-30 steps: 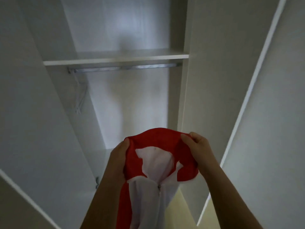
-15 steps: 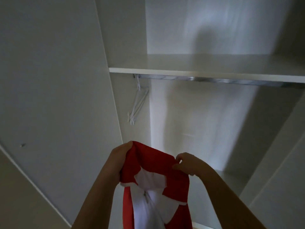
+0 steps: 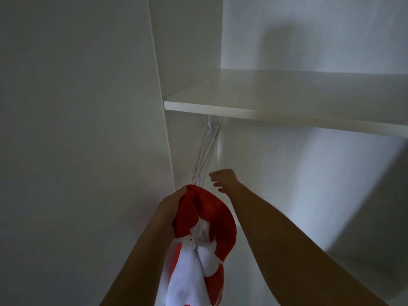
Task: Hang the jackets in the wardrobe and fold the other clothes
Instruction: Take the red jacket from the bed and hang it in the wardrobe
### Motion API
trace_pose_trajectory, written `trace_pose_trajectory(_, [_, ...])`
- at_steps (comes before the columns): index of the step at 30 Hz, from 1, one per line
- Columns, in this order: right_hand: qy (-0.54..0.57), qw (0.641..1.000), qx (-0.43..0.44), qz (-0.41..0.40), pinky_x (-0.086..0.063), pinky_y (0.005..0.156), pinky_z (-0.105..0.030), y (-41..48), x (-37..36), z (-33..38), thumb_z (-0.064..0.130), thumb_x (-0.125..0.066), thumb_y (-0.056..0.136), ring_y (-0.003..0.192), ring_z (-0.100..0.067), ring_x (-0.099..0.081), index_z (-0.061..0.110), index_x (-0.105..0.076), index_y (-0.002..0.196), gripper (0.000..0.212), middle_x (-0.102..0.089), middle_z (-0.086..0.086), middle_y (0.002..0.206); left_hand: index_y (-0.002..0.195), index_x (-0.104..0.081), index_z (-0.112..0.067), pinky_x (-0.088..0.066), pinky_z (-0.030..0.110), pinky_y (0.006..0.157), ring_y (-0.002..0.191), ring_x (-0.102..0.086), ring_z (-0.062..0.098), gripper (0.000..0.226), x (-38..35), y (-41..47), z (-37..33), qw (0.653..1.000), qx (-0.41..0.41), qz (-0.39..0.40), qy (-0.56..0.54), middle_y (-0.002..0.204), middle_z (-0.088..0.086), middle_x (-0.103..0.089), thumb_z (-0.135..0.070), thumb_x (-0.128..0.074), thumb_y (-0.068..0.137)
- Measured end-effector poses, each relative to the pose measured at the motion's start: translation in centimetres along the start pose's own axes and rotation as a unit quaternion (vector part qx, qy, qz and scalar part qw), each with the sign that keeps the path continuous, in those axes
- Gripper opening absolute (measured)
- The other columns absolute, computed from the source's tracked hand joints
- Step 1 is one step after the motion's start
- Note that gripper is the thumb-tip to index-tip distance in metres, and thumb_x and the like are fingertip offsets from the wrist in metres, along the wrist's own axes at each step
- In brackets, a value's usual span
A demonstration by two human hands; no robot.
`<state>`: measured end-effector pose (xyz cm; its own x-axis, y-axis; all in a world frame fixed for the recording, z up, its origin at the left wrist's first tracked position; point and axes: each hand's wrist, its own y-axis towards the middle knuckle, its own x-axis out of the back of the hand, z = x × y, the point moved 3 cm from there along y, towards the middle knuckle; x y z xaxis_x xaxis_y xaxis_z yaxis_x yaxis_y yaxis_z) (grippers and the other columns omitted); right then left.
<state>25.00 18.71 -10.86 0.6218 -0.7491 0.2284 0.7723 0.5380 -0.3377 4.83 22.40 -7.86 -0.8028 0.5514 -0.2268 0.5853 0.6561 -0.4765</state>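
Left hand [image 3: 171,208] clutches the bunched collar of the jacket [image 3: 207,219], held up low in front of the open wardrobe [image 3: 187,51]. Its soft red fabric shows white panels and a zip, and its lower part is cut off at the frame edge. Right hand [image 3: 223,180] holds nothing, fingers loosely bent, just beside thin white hangers [image 3: 205,155], which are blurred and hang under the smooth white shelf [image 3: 242,111] that hides their hooks.

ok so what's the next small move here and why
Probably reach the right hand onto the thin white hangers under the white shelf and lift one off. That hand is empty and right beside them, while the left hand grips the red and white zip jacket by its collar, with no hanger in it.
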Motion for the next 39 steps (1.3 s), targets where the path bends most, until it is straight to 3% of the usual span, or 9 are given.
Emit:
trace_pose_trajectory(10, [-0.070, 0.997, -0.007, 0.010, -0.048, 0.062, -0.028, 5.2, -4.0, 1.5, 0.007, -0.066, 0.084, 0.074, -0.021, -0.062, -0.003, -0.067, 0.099, 0.018, -0.064, -0.012, 0.084, 0.087, -0.067, -0.006, -0.050, 0.034, 0.063, 0.077, -0.066, 0.026, 0.027, 1.2, 3.8, -2.3, 0.999, -0.006, 0.006, -0.030, 0.075, 0.011, -0.072, -0.030, -0.056, 0.093])
trace_pose_trajectory(13, [0.000, 1.000, 0.014, 0.015, -0.053, 0.065, -0.033, 4.9, -3.6, 1.2, 0.004, -0.058, 0.090, 0.061, -0.020, -0.058, -0.001, -0.062, 0.095, 0.009, -0.059, -0.012, 0.071, 0.094, -0.066, -0.001, -0.051, 0.037, 0.071, 0.085, -0.064, 0.029, 0.030, 1.1, 4.4, -2.5, 0.999, 0.000, 0.005, -0.033, 0.090, 0.017, -0.069, -0.028, -0.054, 0.095])
trace_pose_trajectory(15, [0.092, 0.995, 0.032, 0.013, -0.046, 0.051, -0.027, 4.6, -3.0, 1.3, 0.010, -0.052, 0.095, 0.050, -0.016, -0.047, 0.002, -0.057, 0.092, 0.011, -0.051, -0.007, 0.063, 0.099, -0.063, 0.001, -0.050, 0.037, 0.074, 0.088, -0.062, 0.029, 0.032, 0.8, 4.8, -2.4, 0.999, 0.010, 0.016, -0.038, 0.097, 0.018, -0.066, -0.029, -0.051, 0.095])
trace_pose_trajectory(18, [0.142, 0.986, 0.067, -0.048, -0.027, 0.041, -0.019, 4.5, -1.3, 2.4, 0.014, -0.037, 0.100, 0.046, -0.012, -0.035, 0.006, -0.053, 0.093, 0.019, -0.042, -0.003, 0.059, 0.094, -0.061, -0.001, -0.047, 0.035, 0.070, 0.082, -0.059, 0.025, 0.030, 0.3, 5.1, -2.2, 0.998, 0.018, 0.029, -0.058, 0.092, 0.016, -0.062, -0.028, -0.049, 0.096])
trace_pose_trajectory(25, [0.086, 0.977, 0.131, -0.144, -0.029, 0.038, -0.020, 2.4, 5.1, 2.8, 0.009, -0.032, 0.098, 0.045, -0.012, -0.039, 0.014, -0.052, 0.081, 0.026, -0.046, -0.003, 0.062, 0.088, -0.067, -0.001, -0.048, 0.034, 0.060, 0.074, -0.064, 0.028, 0.028, -1.7, 4.4, -0.7, 0.998, 0.019, 0.030, -0.049, 0.073, 0.015, -0.070, -0.027, -0.059, 0.091])
trace_pose_trajectory(28, [0.041, 0.979, 0.126, -0.156, -0.029, 0.038, -0.020, 0.1, 8.9, 1.0, 0.012, -0.033, 0.099, 0.045, -0.012, -0.039, 0.014, -0.052, 0.079, 0.028, -0.046, -0.003, 0.061, 0.087, -0.066, -0.004, -0.050, 0.034, 0.063, 0.075, -0.063, 0.029, 0.026, -4.0, 3.4, 0.2, 0.999, 0.015, 0.039, -0.014, 0.076, 0.016, -0.069, -0.028, -0.060, 0.092])
trace_pose_trajectory(33, [0.008, 0.980, 0.119, -0.159, -0.025, 0.039, -0.019, -6.8, 15.9, -3.8, 0.007, -0.038, 0.094, 0.042, -0.011, -0.034, 0.014, -0.055, 0.072, 0.028, -0.042, -0.001, 0.053, 0.110, -0.062, 0.005, -0.046, 0.042, 0.089, 0.089, -0.057, 0.032, 0.032, -8.5, 1.4, 2.0, 0.997, 0.001, 0.064, 0.047, 0.094, 0.019, -0.063, -0.023, -0.055, 0.095])
trace_pose_trajectory(36, [0.040, 0.976, 0.132, -0.167, -0.023, 0.039, -0.016, -12.9, 19.9, -10.2, 0.010, -0.046, 0.094, 0.039, -0.010, -0.031, 0.019, -0.058, 0.065, 0.033, -0.039, 0.002, 0.048, 0.108, -0.062, 0.004, -0.047, 0.040, 0.082, 0.082, -0.058, 0.030, 0.031, -11.0, -0.1, 3.2, 0.993, -0.017, 0.086, 0.083, 0.105, 0.020, -0.060, -0.024, -0.054, 0.096])
trace_pose_trajectory(39, [0.076, 0.983, 0.085, -0.144, -0.030, 0.040, -0.017, -17.5, 22.7, -15.8, 0.018, -0.059, 0.092, 0.039, -0.012, -0.039, 0.018, -0.064, 0.083, 0.010, -0.050, 0.000, 0.053, 0.090, -0.063, -0.005, -0.048, 0.043, 0.076, 0.077, -0.059, 0.029, 0.026, -13.6, -1.9, 4.2, 0.986, -0.028, 0.111, 0.122, 0.091, 0.016, -0.063, -0.030, -0.057, 0.093])
